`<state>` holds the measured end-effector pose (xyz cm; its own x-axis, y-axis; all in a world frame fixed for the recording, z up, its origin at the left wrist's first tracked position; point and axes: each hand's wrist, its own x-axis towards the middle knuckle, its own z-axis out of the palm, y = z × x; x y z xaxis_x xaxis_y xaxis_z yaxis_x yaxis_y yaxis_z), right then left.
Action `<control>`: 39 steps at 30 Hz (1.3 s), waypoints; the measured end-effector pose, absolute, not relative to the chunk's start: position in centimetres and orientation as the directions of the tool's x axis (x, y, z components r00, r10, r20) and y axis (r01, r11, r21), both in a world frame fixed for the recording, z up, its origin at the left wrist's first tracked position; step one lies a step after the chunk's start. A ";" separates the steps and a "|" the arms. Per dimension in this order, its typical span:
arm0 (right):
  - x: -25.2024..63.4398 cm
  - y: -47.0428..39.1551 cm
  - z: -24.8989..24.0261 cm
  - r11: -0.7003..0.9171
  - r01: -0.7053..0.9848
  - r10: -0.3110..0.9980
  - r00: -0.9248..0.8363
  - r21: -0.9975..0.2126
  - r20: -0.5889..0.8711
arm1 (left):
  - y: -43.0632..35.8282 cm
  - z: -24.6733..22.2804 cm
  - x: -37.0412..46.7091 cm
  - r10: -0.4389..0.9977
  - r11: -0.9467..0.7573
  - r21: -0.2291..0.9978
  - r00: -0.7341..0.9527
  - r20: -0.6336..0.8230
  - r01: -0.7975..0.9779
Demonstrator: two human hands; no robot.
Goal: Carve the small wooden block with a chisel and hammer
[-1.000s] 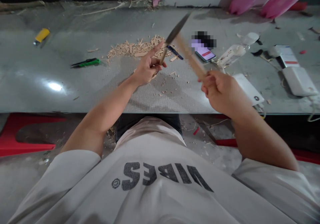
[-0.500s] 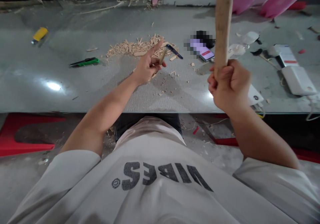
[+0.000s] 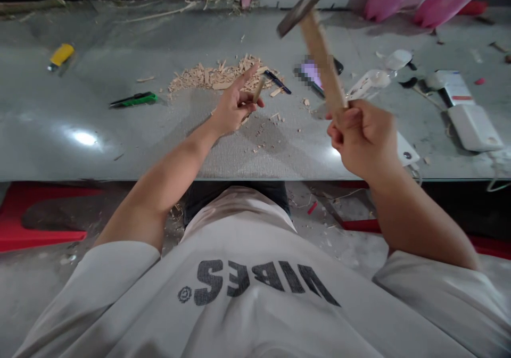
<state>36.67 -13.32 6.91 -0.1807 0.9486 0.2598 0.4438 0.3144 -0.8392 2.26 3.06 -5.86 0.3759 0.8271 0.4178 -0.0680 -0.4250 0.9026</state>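
My left hand [image 3: 233,108] rests low over the grey table, its fingers round a short upright wooden stick [image 3: 259,89], with the index finger stretched out. Behind it spreads a pile of wood chips [image 3: 207,77], and a dark blue pen [image 3: 278,82] lies at the pile's right end. My right hand [image 3: 361,134] is closed round the wooden handle of a hammer [image 3: 325,63]. The hammer is raised above the table and tilted to the left, its metal head up and well away from the stick.
On the table [image 3: 131,158] lie a green cutter [image 3: 136,100] and a yellow-handled tool [image 3: 62,55] at left. Right of the hammer are clear plastic glasses [image 3: 375,78], a white power bank [image 3: 475,128] and a phone [image 3: 457,86]. Another phone [image 3: 310,73] lies partly behind the handle.
The hammer has swung from nearly upright to a leftward tilt, and its head is now fully in view. My right hand has shifted slightly. My left hand and the stick have hardly moved.
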 end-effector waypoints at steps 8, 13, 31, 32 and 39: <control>36.4 -13.8 7.3 0.321 0.543 0.945 -0.242 -0.776 0.221 | 3.3 -5.9 2.2 0.814 -0.426 0.900 0.393 0.427 -0.096; 36.2 -13.8 6.8 0.369 0.438 0.923 -0.067 -0.820 0.380 | 4.3 -7.1 1.7 0.793 -0.460 0.883 0.405 0.454 -0.090; 35.4 -13.8 5.9 0.420 0.441 0.891 -0.036 -0.793 0.452 | 2.2 -4.2 1.7 0.872 -0.321 0.947 0.398 0.286 0.024; 35.2 -13.8 5.8 0.430 0.419 0.884 -0.016 -0.799 0.467 | 2.1 -4.1 1.7 0.871 -0.330 0.943 0.396 0.292 0.031; 34.9 -13.2 4.2 0.333 0.421 0.943 -0.133 -0.844 0.306 | 1.6 -2.9 1.5 0.861 -0.368 0.924 0.413 0.296 0.104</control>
